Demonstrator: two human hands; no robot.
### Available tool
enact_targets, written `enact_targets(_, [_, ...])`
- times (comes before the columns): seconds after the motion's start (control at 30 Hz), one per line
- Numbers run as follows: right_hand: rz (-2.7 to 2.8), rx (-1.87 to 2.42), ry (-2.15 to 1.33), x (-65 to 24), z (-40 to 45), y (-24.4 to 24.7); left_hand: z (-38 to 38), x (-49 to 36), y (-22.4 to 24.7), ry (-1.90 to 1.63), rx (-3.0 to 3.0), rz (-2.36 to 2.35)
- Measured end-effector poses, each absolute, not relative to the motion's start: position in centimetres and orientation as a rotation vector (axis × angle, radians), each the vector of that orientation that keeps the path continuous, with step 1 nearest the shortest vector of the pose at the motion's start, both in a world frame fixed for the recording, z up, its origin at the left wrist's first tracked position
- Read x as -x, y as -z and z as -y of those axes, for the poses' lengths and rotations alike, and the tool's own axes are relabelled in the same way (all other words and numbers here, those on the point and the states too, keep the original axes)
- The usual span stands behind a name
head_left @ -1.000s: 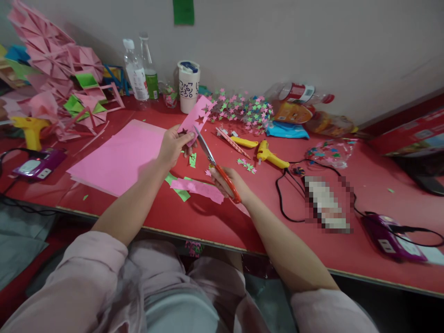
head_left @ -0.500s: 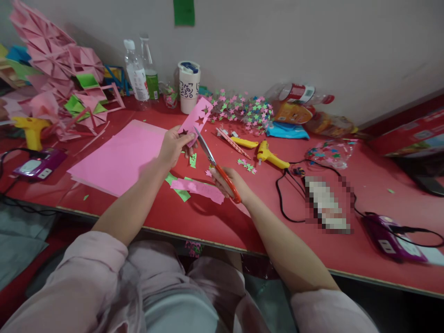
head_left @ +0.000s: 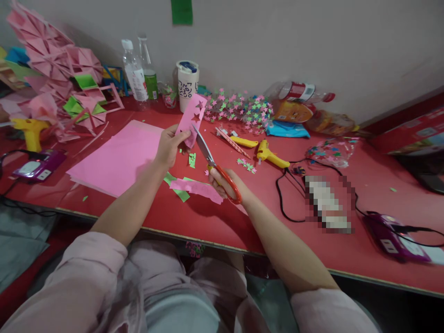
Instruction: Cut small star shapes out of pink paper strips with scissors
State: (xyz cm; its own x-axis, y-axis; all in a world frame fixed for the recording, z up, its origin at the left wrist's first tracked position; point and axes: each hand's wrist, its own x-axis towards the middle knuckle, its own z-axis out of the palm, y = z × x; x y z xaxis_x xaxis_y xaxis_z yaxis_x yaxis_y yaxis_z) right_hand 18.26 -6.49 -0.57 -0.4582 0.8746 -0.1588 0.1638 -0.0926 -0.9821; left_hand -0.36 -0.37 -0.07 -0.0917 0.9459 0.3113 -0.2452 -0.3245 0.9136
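Observation:
My left hand (head_left: 172,144) pinches the lower end of a pink paper strip (head_left: 190,112) that has star-shaped holes cut in it. Wrapped round the orange handles of a pair of scissors (head_left: 227,181) is my right hand (head_left: 222,182). The scissor blades point up and left, their tips right at the strip's edge. Beneath the hands lie a pink paper scrap (head_left: 196,187) and a green paper scrap (head_left: 179,190). A small green piece with cut-outs (head_left: 192,160) rests between the hands. Pink paper sheets (head_left: 118,157) are stacked beside my left forearm.
Behind are a white tumbler (head_left: 188,85), a clear bottle (head_left: 134,71) and many paper stars (head_left: 239,108). To the right lie a yellow cutter (head_left: 244,142), a yellow glue gun (head_left: 272,156) and its black cable. Folded pink paper work (head_left: 52,60) and another glue gun (head_left: 30,132) stand left.
The pink strip has turned slightly in my left hand and shifted a little left. The scissors have moved slightly left at the tips, and the star hole near my fingers has moved off the thumb.

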Motion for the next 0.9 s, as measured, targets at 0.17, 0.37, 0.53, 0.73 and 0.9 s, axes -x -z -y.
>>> enact_targets(0.17, [1.57, 1.126, -1.606, -17.9, 6.9, 0.8, 0.7, -0.2, 0.2, -1.623, -1.195, -0.833])
enact_targets(0.37, [1.542, 1.137, -1.583, -17.4, 7.2, 1.1, 0.9, -0.8, 0.4, -1.604, -1.179, -0.85])
enact_targets(0.53, [1.564, 1.145, -1.529, -17.1, 7.7, 0.8, 0.8, -0.8, 0.5, -1.586, -1.178, -0.865])
enact_targets(0.73, [1.56, 1.176, -1.505, -16.8, 8.1, 0.5, 0.8, -0.9, 0.6, -1.579, -1.17, -0.855])
enact_targets(0.9, [1.542, 1.214, -1.483, -16.7, 8.2, 0.3, 0.9, -0.9, 0.6, -1.57, -1.175, -0.862])
